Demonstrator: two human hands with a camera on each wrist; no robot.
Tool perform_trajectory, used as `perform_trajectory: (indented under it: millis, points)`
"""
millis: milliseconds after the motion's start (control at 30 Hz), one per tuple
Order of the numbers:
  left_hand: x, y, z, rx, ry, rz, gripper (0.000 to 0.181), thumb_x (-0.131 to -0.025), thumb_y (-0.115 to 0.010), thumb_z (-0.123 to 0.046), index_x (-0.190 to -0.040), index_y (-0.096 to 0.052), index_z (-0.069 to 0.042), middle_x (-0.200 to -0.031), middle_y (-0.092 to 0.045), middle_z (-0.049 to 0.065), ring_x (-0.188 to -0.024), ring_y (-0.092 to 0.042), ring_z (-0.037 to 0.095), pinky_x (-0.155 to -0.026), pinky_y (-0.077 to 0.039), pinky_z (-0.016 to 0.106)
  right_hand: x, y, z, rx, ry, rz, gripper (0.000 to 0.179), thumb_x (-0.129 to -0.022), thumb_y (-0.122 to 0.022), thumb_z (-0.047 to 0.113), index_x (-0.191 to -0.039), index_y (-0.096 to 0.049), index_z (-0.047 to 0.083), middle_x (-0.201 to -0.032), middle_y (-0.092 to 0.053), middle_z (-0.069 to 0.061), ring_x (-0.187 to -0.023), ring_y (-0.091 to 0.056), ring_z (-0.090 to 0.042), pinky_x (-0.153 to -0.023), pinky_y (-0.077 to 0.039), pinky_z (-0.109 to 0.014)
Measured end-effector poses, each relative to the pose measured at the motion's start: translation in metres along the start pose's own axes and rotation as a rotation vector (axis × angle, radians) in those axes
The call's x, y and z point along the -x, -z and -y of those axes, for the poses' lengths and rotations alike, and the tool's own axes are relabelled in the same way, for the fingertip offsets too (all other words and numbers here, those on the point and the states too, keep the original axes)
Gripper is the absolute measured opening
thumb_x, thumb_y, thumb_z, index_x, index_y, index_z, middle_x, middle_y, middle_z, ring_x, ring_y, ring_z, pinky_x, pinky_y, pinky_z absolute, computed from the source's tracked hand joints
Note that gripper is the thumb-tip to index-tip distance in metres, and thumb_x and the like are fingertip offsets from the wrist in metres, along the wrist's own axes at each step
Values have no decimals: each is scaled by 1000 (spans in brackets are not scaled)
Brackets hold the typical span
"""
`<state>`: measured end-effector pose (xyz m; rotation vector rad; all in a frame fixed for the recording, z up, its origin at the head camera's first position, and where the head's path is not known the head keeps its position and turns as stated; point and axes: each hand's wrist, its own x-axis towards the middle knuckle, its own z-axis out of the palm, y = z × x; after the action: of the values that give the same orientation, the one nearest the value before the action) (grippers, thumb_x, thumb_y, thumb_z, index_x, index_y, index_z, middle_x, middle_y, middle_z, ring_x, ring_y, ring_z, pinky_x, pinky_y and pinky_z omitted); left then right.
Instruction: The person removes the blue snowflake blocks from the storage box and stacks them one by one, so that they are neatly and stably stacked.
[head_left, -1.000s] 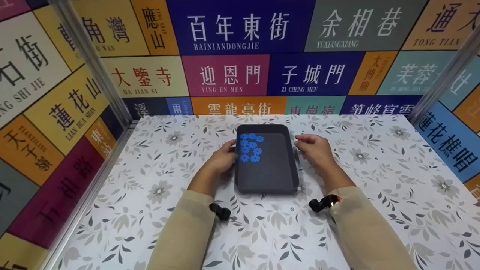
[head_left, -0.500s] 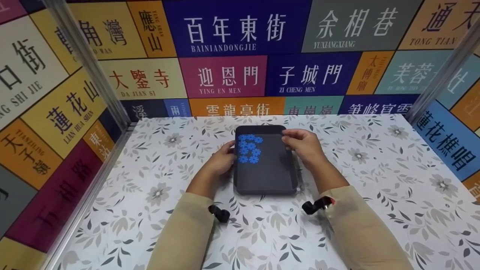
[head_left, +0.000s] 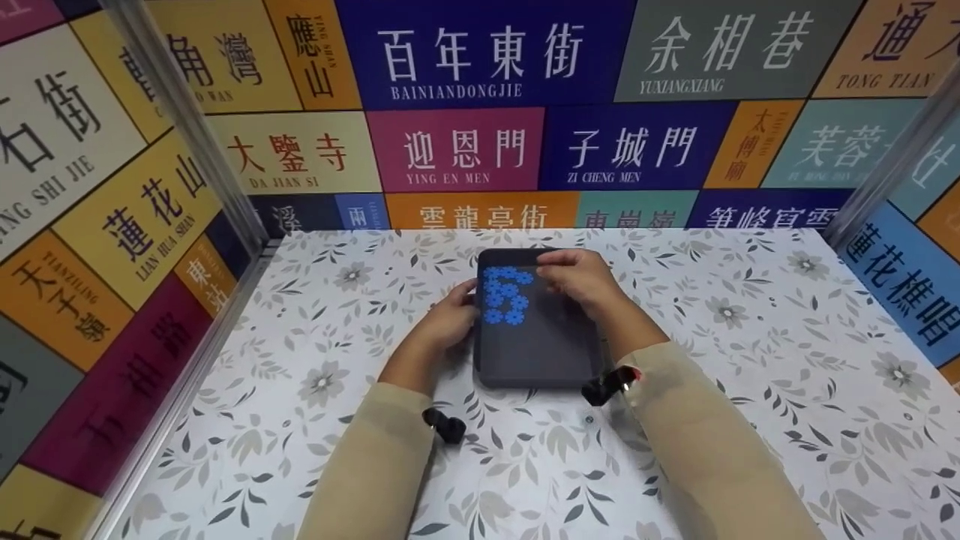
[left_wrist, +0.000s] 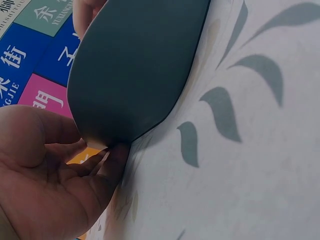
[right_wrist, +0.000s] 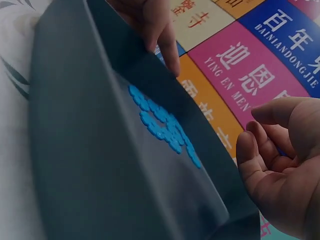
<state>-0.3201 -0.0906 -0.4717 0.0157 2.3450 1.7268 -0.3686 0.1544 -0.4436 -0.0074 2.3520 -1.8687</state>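
- Two sleeves (head_left: 375, 457) reach in over the patterned table (head_left: 750, 375).
- One dark tray (head_left: 536, 352) sits between the hands, its long axis running away from the person.
- Left hand (head_left: 450, 315) holds the tray's left side from outside.
- Blue flower pieces (head_left: 508, 289) lie in the tray's far left part; the tray wall stands between them and the left hand.
- Right hand (head_left: 585, 281) hangs above the tray, grip narrow, nothing visible in it, fingertips just right of the flowers.
- Lettered wall (head_left: 450, 180) behind.
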Motion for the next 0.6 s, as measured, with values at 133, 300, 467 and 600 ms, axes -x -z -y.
perform_trajectory:
  millis: [133, 300, 467, 600]
  points:
    - [0, -1, -1, 21, -4, 14, 70, -99, -47, -5, -168, -35, -11, -163, -50, 22, -149, -51, 35, -126, -39, 46, -13, -6, 1, -31, 8, 27, 43, -95, -77, 12, -133, -69, -6, -96, -74, 5, -91, -70, -19, -88, -63, -36]
    - [-1, -1, -2, 14, -16, 31, 70, -100, -47, -5, -168, -33, -10, -164, -49, 22, -149, -50, 36, -127, -39, 46, -25, -12, 2, 1, 33, 12, 42, -95, -76, 13, -133, -70, -4, -97, -73, 4, -96, -72, -26, -93, -63, -41]
    - [0, 1, 0, -12, -4, 10, 70, -99, -48, -6, -168, -35, -12, -163, -51, 21, -150, -50, 35, -127, -37, 46, -40, -16, 3, 59, 55, 7, 39, -94, -76, 13, -130, -73, -1, -102, -74, -1, -84, -71, -19, -94, -63, -46]
    - [1, 2, 0, -25, 1, 4, 70, -99, -48, -7, -168, -35, -13, -165, -48, 21, -154, -46, 34, -131, -33, 46, -48, -15, -2, 88, 63, 1, 39, -94, -75, 11, -130, -73, -2, -114, -74, -11, -82, -71, -15, -94, -63, -46]
